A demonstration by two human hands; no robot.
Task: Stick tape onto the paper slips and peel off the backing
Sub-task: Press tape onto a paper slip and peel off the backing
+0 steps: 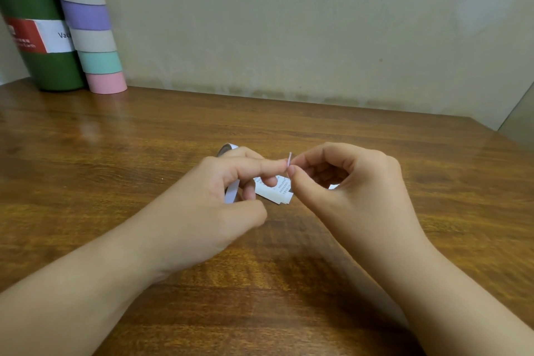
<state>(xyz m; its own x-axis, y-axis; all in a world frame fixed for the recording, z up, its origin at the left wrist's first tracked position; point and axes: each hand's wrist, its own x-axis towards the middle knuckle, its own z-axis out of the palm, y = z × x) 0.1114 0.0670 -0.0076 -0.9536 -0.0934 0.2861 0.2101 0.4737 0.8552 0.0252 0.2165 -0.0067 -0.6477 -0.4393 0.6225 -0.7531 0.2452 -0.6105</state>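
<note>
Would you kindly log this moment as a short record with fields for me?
surface: wooden table
left hand: pinches a small slip at its fingertips
right hand: pinches the same small slip
paper slips: printed, lying under the hands
tape roll: behind left hand, partly hidden
background: green bottle, striped tube

Above the wooden table, the left hand and right hand pinch a small slip between fingertips. Printed paper slips lie just beneath. A green bottle and striped tube stand at ten o'clock.
</note>
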